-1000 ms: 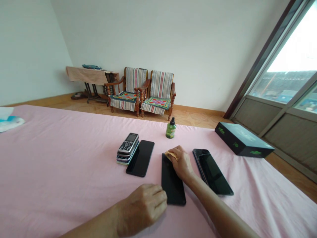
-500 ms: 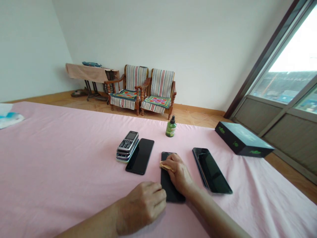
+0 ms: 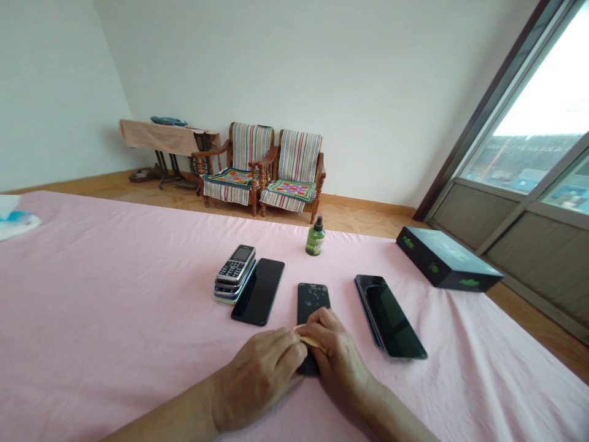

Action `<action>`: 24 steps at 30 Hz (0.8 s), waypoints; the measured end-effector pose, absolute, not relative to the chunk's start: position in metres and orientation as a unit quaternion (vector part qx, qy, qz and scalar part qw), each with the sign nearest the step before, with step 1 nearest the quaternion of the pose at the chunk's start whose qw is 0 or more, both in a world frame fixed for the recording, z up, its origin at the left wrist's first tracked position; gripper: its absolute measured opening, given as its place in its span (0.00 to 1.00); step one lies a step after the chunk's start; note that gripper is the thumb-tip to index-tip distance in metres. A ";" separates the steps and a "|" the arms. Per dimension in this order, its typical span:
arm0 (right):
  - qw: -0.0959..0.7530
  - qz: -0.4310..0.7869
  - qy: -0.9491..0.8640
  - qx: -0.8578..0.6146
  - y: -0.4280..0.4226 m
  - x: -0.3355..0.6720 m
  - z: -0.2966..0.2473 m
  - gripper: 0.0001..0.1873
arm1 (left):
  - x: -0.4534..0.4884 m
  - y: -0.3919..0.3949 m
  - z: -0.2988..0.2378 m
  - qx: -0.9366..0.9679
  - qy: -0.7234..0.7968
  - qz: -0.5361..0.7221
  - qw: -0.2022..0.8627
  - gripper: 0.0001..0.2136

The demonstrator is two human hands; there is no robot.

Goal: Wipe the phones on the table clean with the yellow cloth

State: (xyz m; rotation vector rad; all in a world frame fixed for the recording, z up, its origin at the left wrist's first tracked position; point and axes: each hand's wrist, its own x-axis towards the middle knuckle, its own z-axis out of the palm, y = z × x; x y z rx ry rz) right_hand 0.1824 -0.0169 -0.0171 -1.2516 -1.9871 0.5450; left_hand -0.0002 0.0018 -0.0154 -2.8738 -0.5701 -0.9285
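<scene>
A black smartphone (image 3: 313, 303) lies face up on the pink bedsheet (image 3: 115, 307), its screen speckled with droplets or smears. My right hand (image 3: 338, 350) pinches a small yellow cloth (image 3: 310, 337) against the phone's lower half. My left hand (image 3: 257, 377) presses against the phone's lower left edge, its fingers almost meeting the cloth. The hands hide the phone's near end. Another black smartphone (image 3: 258, 291) lies to the left, beside a stack of keypad phones (image 3: 235, 274). A third large smartphone (image 3: 389, 317) lies to the right.
A green spray bottle (image 3: 315, 237) stands beyond the phones. A dark box (image 3: 444, 259) lies at the right, near a tall window (image 3: 529, 141). A white-and-blue item (image 3: 13, 224) lies at the sheet's far left. Two striped wooden armchairs (image 3: 262, 172) stand against the far wall.
My right hand has slid the cloth toward me along the phone, now exposing its upper screen. The cloth sits beside my left hand, which has barely moved.
</scene>
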 end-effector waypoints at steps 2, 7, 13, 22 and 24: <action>0.359 0.226 -0.767 -0.481 -0.024 0.182 -0.017 0.16 | 0.000 0.002 -0.016 -0.928 -0.201 -0.314 0.017 0.06; 0.374 0.234 -0.762 -0.475 -0.038 0.183 -0.022 0.14 | 0.000 0.003 -0.016 -0.927 -0.192 -0.320 -0.032 0.03; 0.409 0.289 -0.727 -0.470 -0.048 0.185 -0.024 0.11 | -0.002 0.006 -0.017 -0.930 -0.211 -0.282 -0.105 0.11; 0.521 0.297 -0.544 -0.586 -0.033 0.198 -0.023 0.11 | 0.000 0.007 -0.012 -0.949 -0.212 -0.216 -0.084 0.13; 0.527 0.324 -0.526 -0.584 -0.032 0.201 -0.022 0.12 | -0.001 0.007 -0.015 -0.946 -0.214 -0.230 -0.084 0.12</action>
